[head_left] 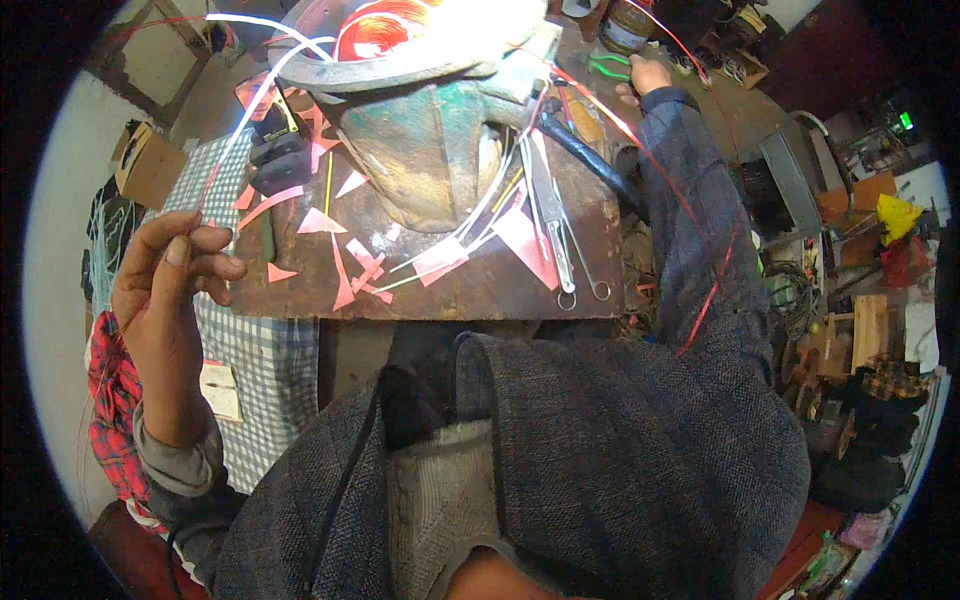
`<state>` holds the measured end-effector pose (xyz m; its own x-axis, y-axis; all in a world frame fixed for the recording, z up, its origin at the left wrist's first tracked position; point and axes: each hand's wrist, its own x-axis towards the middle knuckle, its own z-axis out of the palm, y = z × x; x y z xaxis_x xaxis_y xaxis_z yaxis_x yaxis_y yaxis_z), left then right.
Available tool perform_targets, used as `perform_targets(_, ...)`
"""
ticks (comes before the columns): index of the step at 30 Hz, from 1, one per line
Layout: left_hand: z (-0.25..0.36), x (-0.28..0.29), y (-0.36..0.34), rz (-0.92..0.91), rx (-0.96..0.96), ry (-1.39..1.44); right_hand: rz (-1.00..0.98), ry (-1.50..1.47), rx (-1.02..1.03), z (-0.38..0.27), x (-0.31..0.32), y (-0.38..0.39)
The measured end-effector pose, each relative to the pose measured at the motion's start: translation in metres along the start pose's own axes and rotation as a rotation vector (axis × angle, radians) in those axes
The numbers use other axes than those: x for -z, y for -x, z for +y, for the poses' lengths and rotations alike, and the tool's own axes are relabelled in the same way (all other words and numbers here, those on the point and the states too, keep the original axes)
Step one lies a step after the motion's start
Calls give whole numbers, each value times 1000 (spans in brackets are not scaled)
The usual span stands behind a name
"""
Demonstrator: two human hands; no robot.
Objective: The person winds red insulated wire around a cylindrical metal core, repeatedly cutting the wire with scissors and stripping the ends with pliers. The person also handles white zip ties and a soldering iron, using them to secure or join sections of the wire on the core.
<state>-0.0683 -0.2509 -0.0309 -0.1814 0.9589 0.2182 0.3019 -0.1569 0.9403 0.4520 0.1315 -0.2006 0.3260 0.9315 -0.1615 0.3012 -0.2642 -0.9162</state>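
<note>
My left hand (175, 265) is raised at the left of the table, thumb and fingers pinching a thin red wire (207, 188). White sleeving (250, 112) covers part of the wire as it runs up towards the far side. My right hand (650, 76) reaches to the far right with its fingers closed at the end of a green-handled tool (610, 68), seemingly pliers; its working end is hidden. Between the hands is a large rounded, worn piece (420, 150) in tan and green, below a coil of red wire (375, 35) under glaring light.
Pink scraps (525, 245), a knife (552, 215), a pair of long-handled scissors or tweezers (590, 270) and thin white rods lie on the brown table (450, 298). A dark-handled hammer (590, 160) rests at right. Red wire (650, 150) crosses over my right arm. A jar (625, 28) stands far right.
</note>
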Motion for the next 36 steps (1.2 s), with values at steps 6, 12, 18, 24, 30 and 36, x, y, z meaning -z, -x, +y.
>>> perform_targets(6, -8, -4, 8, 45, -4, 75, -170, -335, 435, 48, 60, 119)
perform_targets(12, -14, -13, 9, 10, 15, 155, -488, -56, 69, 60, 101, 265)
perform_targets(18, -25, -15, 9, -29, -42, 244, -852, 126, 68, 50, 48, 373)
perform_targets(24, -32, -14, 12, -72, -119, 323, -912, 143, 670, -22, -19, 398)
perform_targets(30, -47, -32, 18, -76, -235, 336, -882, 189, 752, -62, -72, 398)
perform_targets(36, -65, -54, 18, -70, -152, 592, -885, 174, 832, -81, -85, 392)
